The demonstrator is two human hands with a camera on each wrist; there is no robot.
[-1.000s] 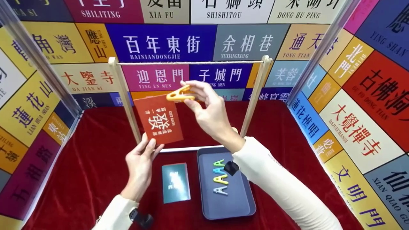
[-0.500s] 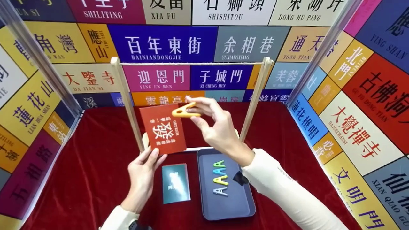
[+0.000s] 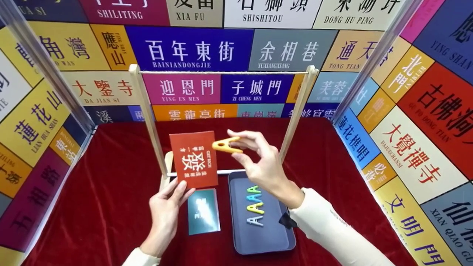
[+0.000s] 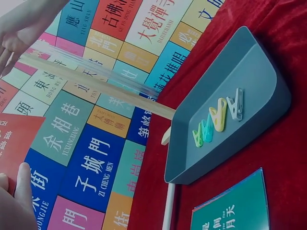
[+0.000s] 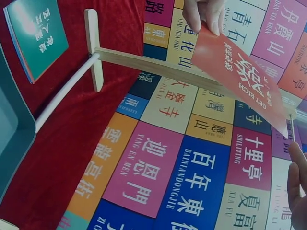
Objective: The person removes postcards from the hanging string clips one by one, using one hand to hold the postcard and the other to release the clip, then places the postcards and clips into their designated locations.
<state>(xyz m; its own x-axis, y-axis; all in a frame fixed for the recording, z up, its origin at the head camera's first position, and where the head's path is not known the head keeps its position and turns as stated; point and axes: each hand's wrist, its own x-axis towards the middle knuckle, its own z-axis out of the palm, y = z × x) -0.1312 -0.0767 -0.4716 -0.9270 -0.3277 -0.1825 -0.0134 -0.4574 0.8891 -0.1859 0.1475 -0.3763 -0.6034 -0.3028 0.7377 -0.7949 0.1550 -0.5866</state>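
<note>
My left hand [image 3: 166, 207] pinches the lower left corner of a red card [image 3: 196, 159] with white characters and "GET RICH" on it, held upright in front of the wooden frame. To its right, my right hand [image 3: 264, 162] pinches an orange clothespin [image 3: 228, 145] between thumb and fingers, its tip right at the card's right edge. In the right wrist view the card [image 5: 240, 76] tilts away from the left hand [image 5: 206, 14], and only part of my right hand [image 5: 298, 179] shows. The left wrist view cuts off most of the card [image 4: 17, 143].
A wooden frame [image 3: 147, 118] with a string [image 3: 221, 72] across its top stands behind the hands. A grey tray [image 3: 264, 240] holds several clothespins [image 3: 255, 208] in a column. Left of it lies a stack of green cards [image 3: 204, 212] on the red cloth [image 3: 103, 177]. Printed panels surround the table.
Both hands have come down and to the right, away from the string, carrying the red card and the orange clothespin. The card stands straighter, and the clothespin has shifted from its upper edge to its right edge.
</note>
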